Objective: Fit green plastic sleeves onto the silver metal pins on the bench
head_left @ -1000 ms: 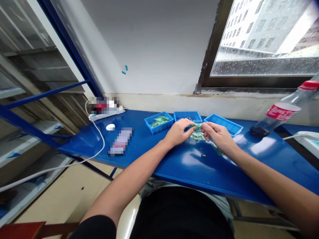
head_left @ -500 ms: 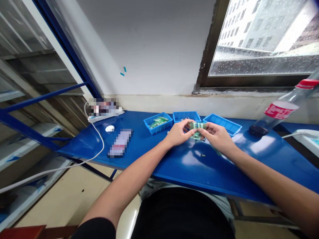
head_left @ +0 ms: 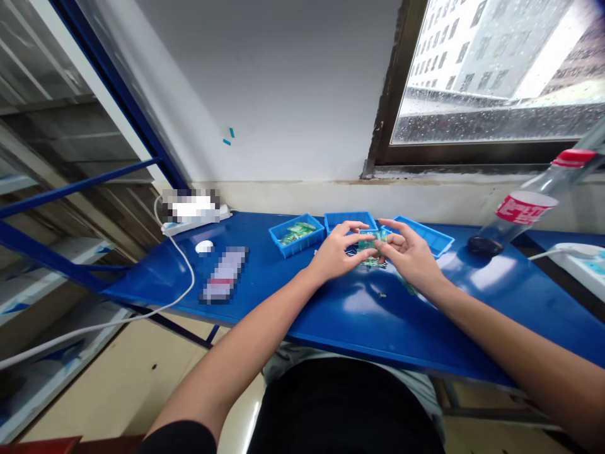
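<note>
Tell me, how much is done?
Some looks done: green pieces lie in the leftmost blue tray. The left hand and right hand hold another green piece. Perhaps left: the loose screw on the table. The total isn't clear.

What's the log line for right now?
left hand, right hand: at green piece; small screw: on table; blue bins: beyond hands; bottle: far right

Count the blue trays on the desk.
3: the left tray with green pieces, the middle tray beyond the left hand, the right tray beyond the right hand.
</note>
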The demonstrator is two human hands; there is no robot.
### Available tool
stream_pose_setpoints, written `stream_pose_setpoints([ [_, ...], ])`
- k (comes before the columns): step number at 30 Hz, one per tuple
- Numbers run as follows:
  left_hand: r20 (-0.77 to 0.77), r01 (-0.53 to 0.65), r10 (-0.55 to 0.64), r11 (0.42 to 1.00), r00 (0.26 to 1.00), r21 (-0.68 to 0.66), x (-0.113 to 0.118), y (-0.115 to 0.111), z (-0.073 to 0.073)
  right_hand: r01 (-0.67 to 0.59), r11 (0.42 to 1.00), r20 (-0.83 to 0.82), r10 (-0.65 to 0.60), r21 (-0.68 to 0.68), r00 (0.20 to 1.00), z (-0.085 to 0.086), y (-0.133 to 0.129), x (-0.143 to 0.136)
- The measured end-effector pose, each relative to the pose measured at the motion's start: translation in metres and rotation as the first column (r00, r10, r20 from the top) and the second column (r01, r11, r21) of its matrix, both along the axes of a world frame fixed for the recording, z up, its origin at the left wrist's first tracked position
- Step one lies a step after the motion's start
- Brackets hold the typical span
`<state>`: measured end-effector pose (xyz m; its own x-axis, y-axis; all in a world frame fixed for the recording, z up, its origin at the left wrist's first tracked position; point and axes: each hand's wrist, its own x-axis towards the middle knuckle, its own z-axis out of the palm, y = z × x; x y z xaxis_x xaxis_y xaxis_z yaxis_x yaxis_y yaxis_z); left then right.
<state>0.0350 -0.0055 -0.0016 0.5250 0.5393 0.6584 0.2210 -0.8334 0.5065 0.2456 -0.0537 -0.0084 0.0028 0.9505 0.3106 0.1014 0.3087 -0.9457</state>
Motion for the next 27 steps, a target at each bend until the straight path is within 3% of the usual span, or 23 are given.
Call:
stream_pose_setpoints([
  [4, -0.056, 0.019, -0.017, 1.000, 0.998, 0.025, -0.0002, 0.0016, -0.0018, -0.012, 0.999, -0.082, 0.008, -0.040, 0.997, 0.0007, 0.0016, 0.0010],
  [9, 0.010, -0.058, 0.059, 0.996, 0.998, -0.072, -0.0010, 0.0050, -0.0007, -0.126, 0.988, -0.193, 0.106, -0.092, 0.975, 0.0036, 0.0022, -0.0001],
  [11, 0.009, -0.082, 0.084, 0.988, 0.996, -0.133, -0.0013, 0.0038, 0.0015, -0.063, 0.995, -0.134, 0.053, -0.073, 0.990, 0.0031, 0.0016, 0.0003],
  [13, -0.006, -0.097, 0.098, 0.978, 0.995, -0.184, -0.0015, 0.0017, 0.0034, 0.061, 0.998, 0.030, -0.060, -0.009, 0.998, 0.0021, 0.0012, 0.0016],
  [16, -0.013, -0.087, 0.086, 0.969, 0.996, -0.233, -0.0014, -0.0005, 0.0035, 0.160, 0.980, 0.225, -0.183, 0.117, 0.957, -0.0001, 0.0020, 0.0047],
  [18, -0.006, -0.079, 0.080, 0.964, 0.997, -0.256, -0.0010, 0.0001, 0.0018, 0.131, 0.984, 0.215, -0.155, 0.119, 0.964, -0.0016, 0.0033, 0.0062],
  [22, 0.067, -0.089, 0.110, 0.964, 0.992, -0.252, 0.0001, 0.0048, -0.0028, 0.012, 1.000, 0.093, -0.012, -0.001, 0.996, -0.0031, 0.0043, 0.0050],
  [25, 0.092, -0.150, 0.170, 0.970, 0.981, -0.193, 0.0008, 0.0065, -0.0043, 0.028, 1.000, 0.057, -0.027, -0.011, 0.998, -0.0028, 0.0024, 0.0018],
  [27, 0.067, -0.129, 0.145, 0.972, 0.987, -0.196, 0.0019, 0.0053, -0.0042, 0.039, 0.999, 0.054, -0.039, 0.007, 0.998, -0.0022, 0.0004, -0.0003],
])
